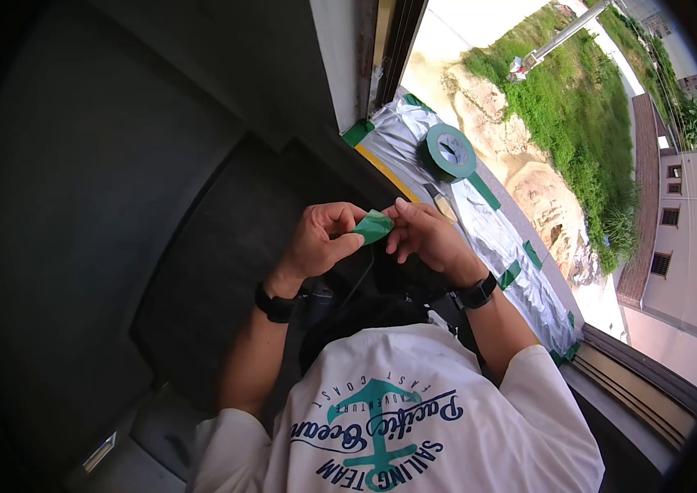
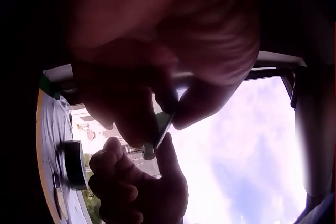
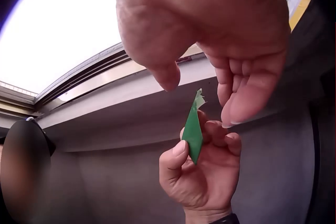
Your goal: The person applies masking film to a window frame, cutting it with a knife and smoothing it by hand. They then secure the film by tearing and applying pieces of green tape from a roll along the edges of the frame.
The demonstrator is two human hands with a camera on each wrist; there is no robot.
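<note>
A short piece of green tape (image 1: 374,226) is pinched between the thumb and fingers of my left hand (image 1: 355,232), in front of my chest. In the right wrist view the tape piece (image 3: 192,129) stands on edge in the left hand (image 3: 190,149). My right hand (image 3: 200,85) hovers at its torn upper tip, thumb and fingers spread either side with a gap. In the left wrist view the left hand (image 2: 167,116) grips the tape (image 2: 161,125) and the right hand (image 2: 137,153) is just below it.
A roll of green tape (image 1: 450,152) lies on the window sill, which is covered with silvery sheeting (image 1: 488,234) fixed by green tape strips. Beyond the open window are grass and buildings far below. A dark wall (image 1: 118,181) is to the left.
</note>
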